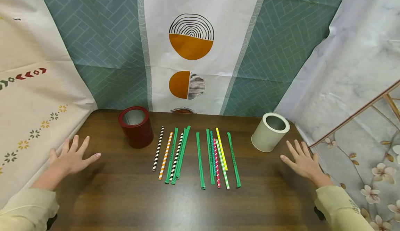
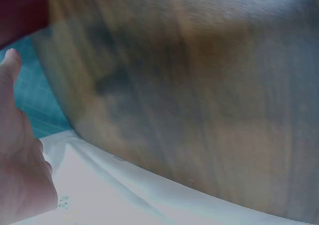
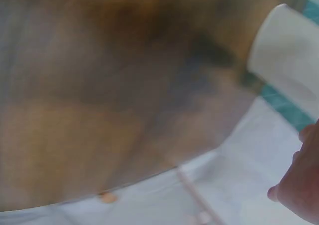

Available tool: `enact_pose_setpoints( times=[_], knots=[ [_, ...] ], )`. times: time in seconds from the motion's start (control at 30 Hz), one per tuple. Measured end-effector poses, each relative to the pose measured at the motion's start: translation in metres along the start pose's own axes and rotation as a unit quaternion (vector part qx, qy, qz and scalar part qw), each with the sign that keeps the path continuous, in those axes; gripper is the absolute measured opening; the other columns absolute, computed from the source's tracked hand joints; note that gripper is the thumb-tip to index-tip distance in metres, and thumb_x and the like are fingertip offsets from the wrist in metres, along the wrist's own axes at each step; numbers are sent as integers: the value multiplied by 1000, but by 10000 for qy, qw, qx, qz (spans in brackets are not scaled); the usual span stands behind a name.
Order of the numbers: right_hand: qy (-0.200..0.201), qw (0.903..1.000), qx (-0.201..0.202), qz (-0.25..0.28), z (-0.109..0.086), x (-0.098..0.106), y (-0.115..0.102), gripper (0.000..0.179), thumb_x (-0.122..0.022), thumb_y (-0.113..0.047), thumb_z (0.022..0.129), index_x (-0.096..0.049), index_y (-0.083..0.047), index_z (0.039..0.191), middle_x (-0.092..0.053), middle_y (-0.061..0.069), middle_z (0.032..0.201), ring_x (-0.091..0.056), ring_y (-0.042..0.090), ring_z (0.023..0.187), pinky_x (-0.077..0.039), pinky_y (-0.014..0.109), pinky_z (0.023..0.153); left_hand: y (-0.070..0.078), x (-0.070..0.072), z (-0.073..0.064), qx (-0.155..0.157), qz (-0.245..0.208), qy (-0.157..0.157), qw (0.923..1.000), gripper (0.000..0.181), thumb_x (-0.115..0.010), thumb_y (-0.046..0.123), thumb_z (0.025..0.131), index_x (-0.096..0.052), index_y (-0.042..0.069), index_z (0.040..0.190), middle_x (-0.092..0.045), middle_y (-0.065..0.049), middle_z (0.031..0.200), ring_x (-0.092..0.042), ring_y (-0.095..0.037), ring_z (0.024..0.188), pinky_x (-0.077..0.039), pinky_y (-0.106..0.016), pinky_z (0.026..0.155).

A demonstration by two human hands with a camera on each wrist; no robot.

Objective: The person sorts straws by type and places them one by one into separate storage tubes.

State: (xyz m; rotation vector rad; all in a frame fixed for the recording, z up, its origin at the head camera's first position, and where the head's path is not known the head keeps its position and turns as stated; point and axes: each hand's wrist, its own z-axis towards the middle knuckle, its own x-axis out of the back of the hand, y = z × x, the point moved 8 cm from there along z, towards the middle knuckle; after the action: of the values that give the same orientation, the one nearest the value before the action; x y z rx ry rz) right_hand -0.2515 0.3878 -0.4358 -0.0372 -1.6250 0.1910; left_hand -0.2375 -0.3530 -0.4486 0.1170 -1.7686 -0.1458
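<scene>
My left hand [image 1: 70, 158] hovers over the table's left side with fingers spread, holding nothing. Nearest to it stands a dark red cylindrical canister [image 1: 139, 132], upright and without a lid. Across the table my right hand [image 1: 302, 160] is likewise spread in the air, beside a cream canister [image 1: 265, 139] that is upright and lidless. Between the canisters lie several straws in two loose groups. The left group has a black-striped straw [image 1: 158, 148], an orange-striped straw [image 1: 165, 155] and green-wrapped straws [image 1: 172, 154]. In the right group are a yellow straw [image 1: 221, 148], a pink dotted straw [image 1: 217, 165] and more green-wrapped ones.
The brown wooden table [image 1: 131, 196] ends at a patterned cloth [image 1: 106, 50] hanging behind. A cream cloth [image 1: 40, 85] borders the left side, and a marbled floral cloth [image 1: 353, 68] borders the right. Dark wristbands show under both sleeves.
</scene>
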Motion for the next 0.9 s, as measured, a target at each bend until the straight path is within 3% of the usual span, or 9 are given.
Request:
enact_pose_setpoints(
  times=[0.27,0.43,0.53,0.67,0.77,0.9],
  knots=[
    [978,9932,625,-101,8,33,-57,79,-46,-56,82,-10,-20,143,-9,18,147,5,33,136,-3,70,92,26,23,8,-85,-175,396,9990,92,-30,68,81,14,14,140,17,-30,140,17,-52,124,8,-76,79],
    [1900,9746,1183,70,11,51,-95,83,-62,-51,73,-29,-11,138,-26,22,141,-18,38,131,-17,64,93,49,40,14,-272,-648,926,9932,91,-38,62,83,14,13,140,20,-27,141,16,-49,127,7,-75,81],
    [2181,9633,1510,419,15,54,-116,80,-70,-40,71,-35,-6,134,-34,24,136,-30,41,124,-28,60,91,61,50,19,-417,-1135,1249,9848,92,-43,57,84,13,11,140,21,-25,141,14,-48,128,6,-74,84],
    [1868,9609,1530,1354,29,42,-132,74,-71,-23,74,-33,-4,134,-40,22,131,-43,39,113,-40,53,83,72,56,27,-540,-1937,1513,9678,90,-46,50,86,12,8,140,18,-22,144,8,-47,130,1,-72,88],
    [1284,9593,1186,2218,45,24,-136,70,-67,-16,77,-30,-4,135,-43,22,127,-52,37,103,-47,46,76,78,55,33,-612,-2573,1600,9510,87,-46,46,87,11,7,140,14,-19,145,4,-45,132,-3,-68,93],
    [441,9475,501,3127,64,-5,-135,67,-64,-12,80,-27,-5,135,-45,25,123,-58,33,89,-50,36,66,85,50,39,-704,-3179,1718,9298,85,-48,42,87,7,7,141,8,-17,147,2,-39,134,-7,-61,101]
  ],
)
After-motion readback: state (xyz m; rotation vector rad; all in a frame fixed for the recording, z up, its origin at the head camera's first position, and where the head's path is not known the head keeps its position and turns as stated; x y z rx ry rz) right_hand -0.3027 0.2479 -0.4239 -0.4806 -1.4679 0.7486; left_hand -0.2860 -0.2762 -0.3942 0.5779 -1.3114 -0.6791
